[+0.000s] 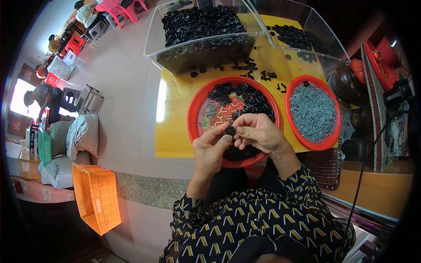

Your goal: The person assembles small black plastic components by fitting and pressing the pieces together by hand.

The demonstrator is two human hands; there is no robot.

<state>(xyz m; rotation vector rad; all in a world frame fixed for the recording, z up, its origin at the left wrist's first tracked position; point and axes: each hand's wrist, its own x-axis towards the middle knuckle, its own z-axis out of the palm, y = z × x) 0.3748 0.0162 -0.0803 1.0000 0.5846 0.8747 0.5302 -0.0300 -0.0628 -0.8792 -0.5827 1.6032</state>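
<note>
Over a round red tray, my left hand pinches a small black plastic part between thumb and fingertips. My right hand is right beside it, thumb and forefinger pressed together near the part's edge; whatever they grip is too small to make out. Inside the tray lie many loose black parts and a small heap of thin metal pieces on a printed red-and-green base. To the right, an oval red tray is filled with small silvery screws.
Clear plastic bins of black parts stand at the table's back. Loose black pieces are scattered on the yellow table. An orange crate and white sacks are at left. Other people sit farther off. A black cable hangs at right.
</note>
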